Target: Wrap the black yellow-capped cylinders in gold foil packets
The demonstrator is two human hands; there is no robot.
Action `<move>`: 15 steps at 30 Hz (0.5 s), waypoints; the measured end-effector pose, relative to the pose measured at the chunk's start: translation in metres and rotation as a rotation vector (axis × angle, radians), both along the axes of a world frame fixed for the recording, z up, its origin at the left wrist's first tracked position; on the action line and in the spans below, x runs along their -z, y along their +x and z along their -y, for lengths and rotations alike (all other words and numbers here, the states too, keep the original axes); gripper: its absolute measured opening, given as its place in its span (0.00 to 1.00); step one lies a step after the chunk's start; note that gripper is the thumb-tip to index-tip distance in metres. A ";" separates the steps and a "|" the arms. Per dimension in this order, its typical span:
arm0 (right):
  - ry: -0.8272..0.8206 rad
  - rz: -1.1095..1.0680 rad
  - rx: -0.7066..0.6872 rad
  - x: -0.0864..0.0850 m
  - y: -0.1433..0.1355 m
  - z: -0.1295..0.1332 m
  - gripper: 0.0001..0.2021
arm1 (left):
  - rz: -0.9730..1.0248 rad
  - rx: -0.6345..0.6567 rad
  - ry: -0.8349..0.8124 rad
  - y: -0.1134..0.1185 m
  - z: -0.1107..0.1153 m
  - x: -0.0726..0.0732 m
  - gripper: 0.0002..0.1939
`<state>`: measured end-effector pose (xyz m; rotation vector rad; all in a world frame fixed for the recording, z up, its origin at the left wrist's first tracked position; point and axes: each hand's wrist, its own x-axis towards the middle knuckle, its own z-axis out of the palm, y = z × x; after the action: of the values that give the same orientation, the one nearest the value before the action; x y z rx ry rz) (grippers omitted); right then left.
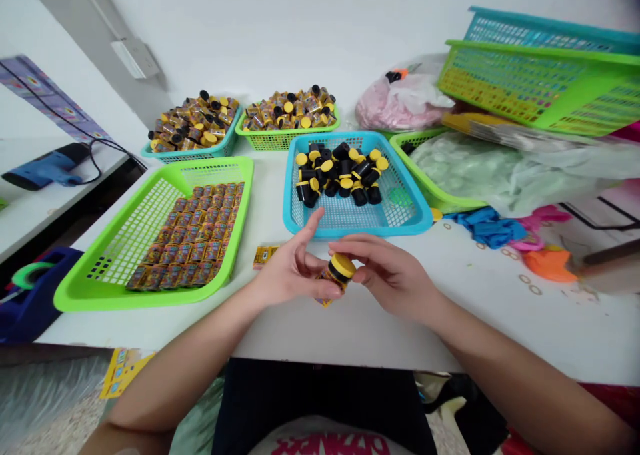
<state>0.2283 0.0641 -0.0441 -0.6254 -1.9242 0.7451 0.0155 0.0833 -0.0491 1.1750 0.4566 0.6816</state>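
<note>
Over the front of the table, my left hand [287,271] grips a small black canister with a yellow cap [343,267]. Its thumb and lower fingers close round the canister, while the index finger points up and away. A yellow printed label or sleeve shows around the canister's lower part. My right hand [395,275] curls in from the right, its thumb and fingertips at the side of the cap. Flat yellow printed labels [264,255] lie on the table beside my left wrist. Beyond my hands, a blue basket [345,223] holds several black canisters with yellow caps, without labels.
At left, a green basket [107,238] holds rows of labelled canisters. Two baskets [280,140] heaped with labelled canisters stand at the back. Stacked baskets [500,88] and plastic bags [465,168] crowd the right. A blue heat gun [47,166] and tape dispenser [35,295] are far left.
</note>
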 end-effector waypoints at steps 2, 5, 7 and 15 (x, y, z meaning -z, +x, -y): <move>0.038 0.058 -0.006 -0.003 0.002 -0.001 0.16 | 0.004 -0.020 0.010 0.000 0.000 0.000 0.66; 0.043 0.091 -0.028 -0.006 0.005 -0.001 0.19 | 0.014 -0.014 -0.010 0.002 0.002 0.000 0.66; 0.050 0.087 -0.006 -0.007 0.005 0.001 0.19 | 0.026 0.009 -0.035 0.003 0.002 0.000 0.67; 0.099 0.069 0.047 -0.002 0.004 0.002 0.19 | 0.031 -0.013 0.005 0.004 0.000 -0.002 0.68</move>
<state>0.2321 0.0619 -0.0418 -0.6404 -1.9892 0.6015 0.0191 0.0828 -0.0474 1.1656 0.4366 0.7119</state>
